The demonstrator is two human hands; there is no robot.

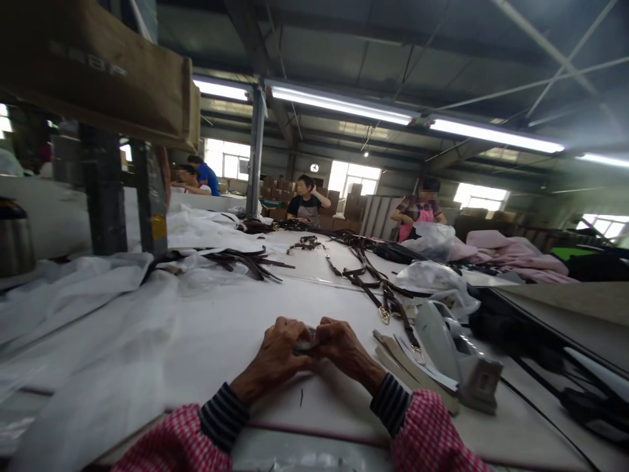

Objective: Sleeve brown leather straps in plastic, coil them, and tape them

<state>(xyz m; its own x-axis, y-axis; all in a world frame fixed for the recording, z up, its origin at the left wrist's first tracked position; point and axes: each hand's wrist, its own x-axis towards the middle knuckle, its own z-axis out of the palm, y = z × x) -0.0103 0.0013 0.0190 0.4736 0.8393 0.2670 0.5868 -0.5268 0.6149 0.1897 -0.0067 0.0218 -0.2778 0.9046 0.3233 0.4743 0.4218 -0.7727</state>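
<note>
Both hands meet over the white tabletop [221, 354], close to the front edge. My left hand [282, 347] is closed, with thumb and fingers pinched on a small dark piece [303, 351]. From the other side, my right hand [339, 344] grips the same piece, its fingers curled inward. Most of the piece is hidden by the fingers; it looks dark and narrow, but its kind cannot be made out. A short dark scrap [301, 397] lies on the table just below the hands.
Brown leather straps with metal buckles [383, 314] lie ahead to the right. A grey tape dispenser [479, 383] stands right, beside light strips [417, 367]. More dark straps [246, 262] and white plastic sheeting [113, 328] lie left. Several people are across the room, one in a pink apron [425, 215].
</note>
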